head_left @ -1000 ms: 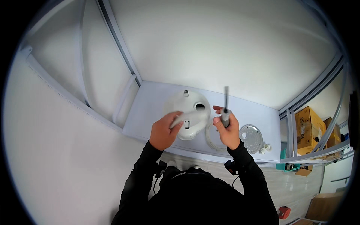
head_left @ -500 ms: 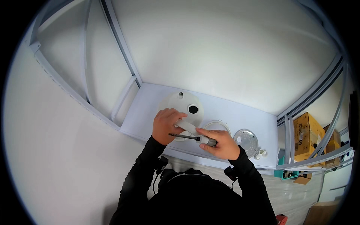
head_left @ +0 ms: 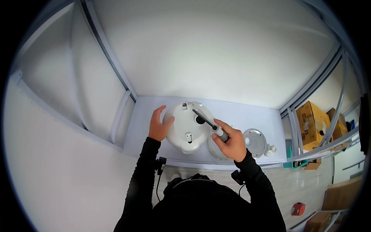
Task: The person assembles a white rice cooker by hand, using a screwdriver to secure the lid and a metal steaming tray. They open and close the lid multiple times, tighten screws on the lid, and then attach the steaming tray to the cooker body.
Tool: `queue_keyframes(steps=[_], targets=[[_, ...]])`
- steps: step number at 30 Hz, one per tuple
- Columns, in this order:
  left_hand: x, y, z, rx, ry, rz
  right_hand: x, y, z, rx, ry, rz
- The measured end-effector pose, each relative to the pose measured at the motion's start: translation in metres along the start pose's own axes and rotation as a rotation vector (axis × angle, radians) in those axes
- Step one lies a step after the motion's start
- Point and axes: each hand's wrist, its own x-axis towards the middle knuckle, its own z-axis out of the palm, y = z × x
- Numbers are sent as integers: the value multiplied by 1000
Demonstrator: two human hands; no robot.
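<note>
Right hand [head_left: 234, 144] grips a screwdriver [head_left: 220, 133], shaft over the white domed housing [head_left: 178, 129]. Left hand [head_left: 158, 125] is open at the housing's left edge; contact unclear. Housing sits on the table [head_left: 255, 114]; likely stiff, light, slippery, best held by its rim. Beyond, a teal bin [head_left: 295, 164]: contents indistinct.

Left hand [head_left: 159, 127] now apparently empty

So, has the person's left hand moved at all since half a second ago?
Yes: judged against the table, the left hand has gone leftward and somewhat toward the back, now nearer the left edge, beside the white domed part.
</note>
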Motion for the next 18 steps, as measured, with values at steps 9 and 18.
queue_keyframes(steps=[9, 18], targets=[[16, -24, 6, -414, -321, -158, 8, -27, 50, -148, 112, -48], [23, -12, -12, -417, -357, 109, 3, -50, 91, -241, 160, 39]])
